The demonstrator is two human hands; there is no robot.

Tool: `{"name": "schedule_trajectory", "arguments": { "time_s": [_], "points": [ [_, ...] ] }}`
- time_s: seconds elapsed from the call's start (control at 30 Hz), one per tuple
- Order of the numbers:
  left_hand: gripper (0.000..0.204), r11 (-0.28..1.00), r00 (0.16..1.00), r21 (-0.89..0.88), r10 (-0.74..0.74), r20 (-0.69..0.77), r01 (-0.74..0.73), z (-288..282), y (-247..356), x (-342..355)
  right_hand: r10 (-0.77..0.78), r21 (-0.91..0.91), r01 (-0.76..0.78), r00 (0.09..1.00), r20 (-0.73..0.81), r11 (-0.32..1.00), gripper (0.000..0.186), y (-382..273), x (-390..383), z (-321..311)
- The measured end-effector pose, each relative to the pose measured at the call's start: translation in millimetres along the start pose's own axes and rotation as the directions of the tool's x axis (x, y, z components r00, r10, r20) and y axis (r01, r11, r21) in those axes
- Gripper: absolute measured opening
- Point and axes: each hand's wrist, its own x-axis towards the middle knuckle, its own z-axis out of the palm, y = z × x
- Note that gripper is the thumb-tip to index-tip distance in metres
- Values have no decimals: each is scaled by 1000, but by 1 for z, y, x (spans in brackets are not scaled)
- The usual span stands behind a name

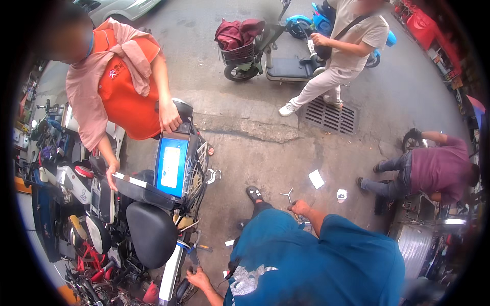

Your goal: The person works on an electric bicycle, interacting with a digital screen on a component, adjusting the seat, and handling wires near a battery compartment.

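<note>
My left hand [198,279] has its fingers closed on the wheel [182,290] of the scooter [148,232] low beside me. My right hand [300,207] reaches to the ground near a cross wrench [287,194]; its fingers I cannot tell.

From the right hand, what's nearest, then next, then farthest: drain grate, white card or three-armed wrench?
1. three-armed wrench, just left of the right hand.
2. white card, on the pavement up-right.
3. drain grate, far beyond, by the road.
</note>
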Motion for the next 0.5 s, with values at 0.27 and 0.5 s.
{"name": "schedule_trajectory", "arguments": {
  "time_s": [0.27, 0.5],
  "points": [
    [36, 985, 987, -113, -119, 105, 130, 56, -35, -30, -123, 108, 135, 987, -106, 985, 59, -64, 6, -61],
    [41, 982, 989, -184, -10, 148, 37, 67, -7, -32, -208, 94, 226, 962, -175, 969, 54, -93, 24, -84]
  ]
}}
